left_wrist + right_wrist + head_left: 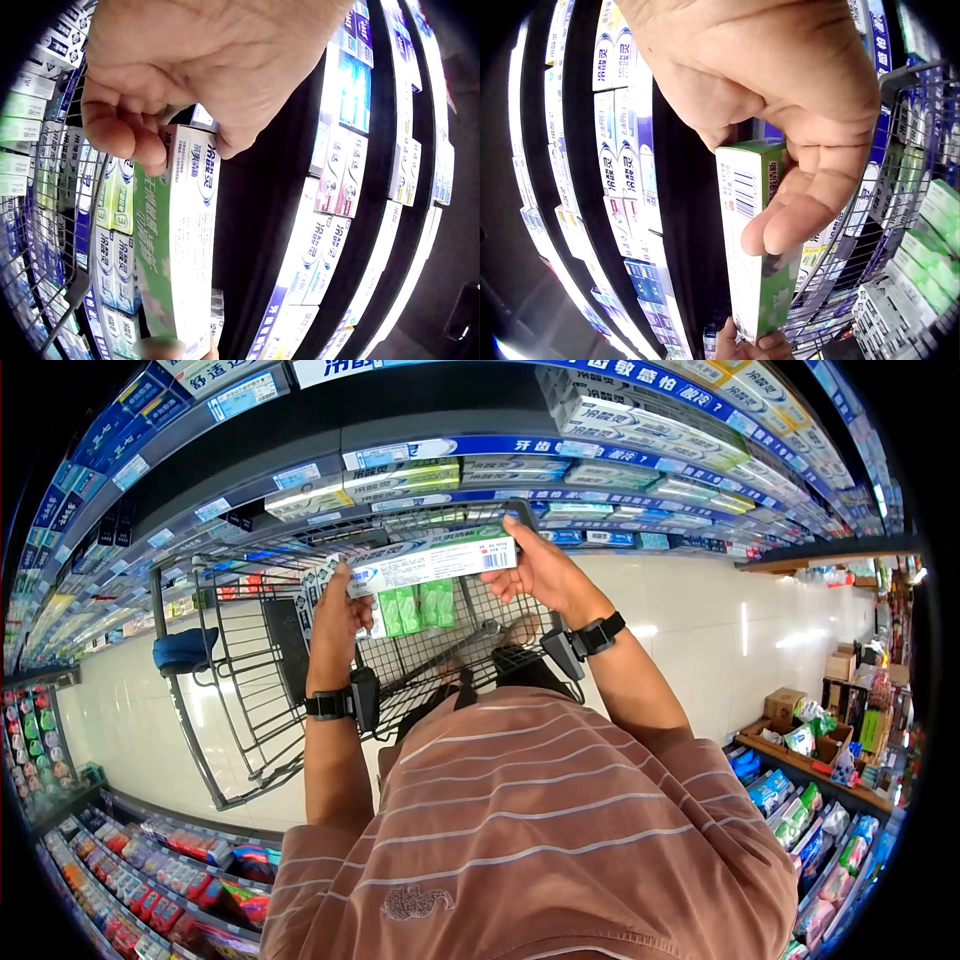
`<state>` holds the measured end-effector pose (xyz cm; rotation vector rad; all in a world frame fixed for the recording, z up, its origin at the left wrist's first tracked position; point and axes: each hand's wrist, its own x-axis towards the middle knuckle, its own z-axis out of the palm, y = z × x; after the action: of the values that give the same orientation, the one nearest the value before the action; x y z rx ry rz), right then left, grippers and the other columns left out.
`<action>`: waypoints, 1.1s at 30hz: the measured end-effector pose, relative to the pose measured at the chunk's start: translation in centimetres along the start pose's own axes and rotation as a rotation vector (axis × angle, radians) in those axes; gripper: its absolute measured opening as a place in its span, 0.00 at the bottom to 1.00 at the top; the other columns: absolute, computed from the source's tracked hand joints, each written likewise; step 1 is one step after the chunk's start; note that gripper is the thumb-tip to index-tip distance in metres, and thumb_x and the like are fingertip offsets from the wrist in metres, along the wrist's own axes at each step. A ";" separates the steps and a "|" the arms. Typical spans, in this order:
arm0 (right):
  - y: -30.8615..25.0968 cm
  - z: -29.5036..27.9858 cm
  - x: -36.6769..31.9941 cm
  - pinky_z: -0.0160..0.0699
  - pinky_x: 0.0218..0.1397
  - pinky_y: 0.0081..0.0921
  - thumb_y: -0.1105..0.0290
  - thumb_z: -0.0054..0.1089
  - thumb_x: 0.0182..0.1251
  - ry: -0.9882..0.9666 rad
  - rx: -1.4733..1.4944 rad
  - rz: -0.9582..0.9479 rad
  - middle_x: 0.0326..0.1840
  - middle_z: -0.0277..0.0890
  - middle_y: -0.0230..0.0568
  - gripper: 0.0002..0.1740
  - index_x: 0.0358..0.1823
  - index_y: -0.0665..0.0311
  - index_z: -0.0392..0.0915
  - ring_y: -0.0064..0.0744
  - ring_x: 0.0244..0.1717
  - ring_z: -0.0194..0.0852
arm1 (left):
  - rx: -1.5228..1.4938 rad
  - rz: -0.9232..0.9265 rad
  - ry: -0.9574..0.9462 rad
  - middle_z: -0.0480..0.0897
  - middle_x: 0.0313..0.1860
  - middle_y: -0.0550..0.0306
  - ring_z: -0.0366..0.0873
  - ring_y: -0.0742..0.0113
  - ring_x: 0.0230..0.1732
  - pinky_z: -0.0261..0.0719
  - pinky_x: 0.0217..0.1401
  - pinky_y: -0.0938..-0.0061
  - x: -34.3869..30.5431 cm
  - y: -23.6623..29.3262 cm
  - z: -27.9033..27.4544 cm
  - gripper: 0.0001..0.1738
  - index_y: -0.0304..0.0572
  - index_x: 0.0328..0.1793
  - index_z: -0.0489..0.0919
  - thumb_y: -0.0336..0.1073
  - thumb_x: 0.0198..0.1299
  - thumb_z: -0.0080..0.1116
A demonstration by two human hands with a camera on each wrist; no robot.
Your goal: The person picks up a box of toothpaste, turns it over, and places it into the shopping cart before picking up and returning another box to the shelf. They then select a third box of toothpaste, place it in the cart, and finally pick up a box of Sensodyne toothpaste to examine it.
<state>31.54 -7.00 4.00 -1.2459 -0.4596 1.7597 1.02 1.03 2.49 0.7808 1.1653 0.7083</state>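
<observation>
A long white and green box [430, 565] is held level over a wire shopping cart [240, 690], between both hands. The left hand [338, 615] pinches its left end; in the left wrist view that hand [202, 60] has its thumb and fingers on the box [196, 232]. At the barcode end, the right hand [545, 570] grips the box; the right wrist view shows this hand [780, 90] with its thumb behind the box [746, 240] and fingers along the green side. Green packs [415, 610] lie in the cart below.
Shelves of boxed goods [650, 430] run along the far side, with a price rail [540, 447]. A blue item [185, 648] hangs at the cart's left. Racks of packs [170, 870] stand lower left; bins of goods [800, 800] stand lower right. Tiled floor [690, 600] lies right of the cart.
</observation>
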 end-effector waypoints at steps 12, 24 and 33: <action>0.2 0.1 0.3 0.88 0.29 0.28 0.41 0.41 0.82 0.000 -0.004 0.024 0.37 0.86 0.51 0.34 0.60 0.69 0.71 0.33 0.26 0.86 | 0.000 -0.033 -0.013 0.77 0.29 0.66 0.69 0.76 0.27 0.67 0.33 0.76 0.1 -0.4 -0.6 0.23 0.49 0.42 0.79 0.61 0.73 0.52; 0.7 -0.2 0.5 0.88 0.30 0.30 0.38 0.43 0.80 0.030 -0.023 0.022 0.38 0.85 0.52 0.37 0.58 0.71 0.76 0.33 0.28 0.86 | -0.037 -0.011 -0.014 0.78 0.29 0.59 0.71 0.74 0.24 0.69 0.28 0.76 0.8 -1.1 -1.0 0.29 0.38 0.45 0.80 0.61 0.71 0.55; 0.5 0.2 0.4 0.87 0.28 0.28 0.42 0.42 0.81 0.033 0.001 0.038 0.35 0.85 0.52 0.33 0.58 0.70 0.70 0.33 0.25 0.85 | -0.035 -0.017 -0.017 0.78 0.29 0.60 0.71 0.74 0.24 0.69 0.28 0.76 0.9 -1.3 -1.1 0.29 0.38 0.45 0.80 0.61 0.70 0.56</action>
<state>31.07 -6.91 3.54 -1.2891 -0.4180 1.7682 0.26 1.20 0.76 0.7452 1.1402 0.7053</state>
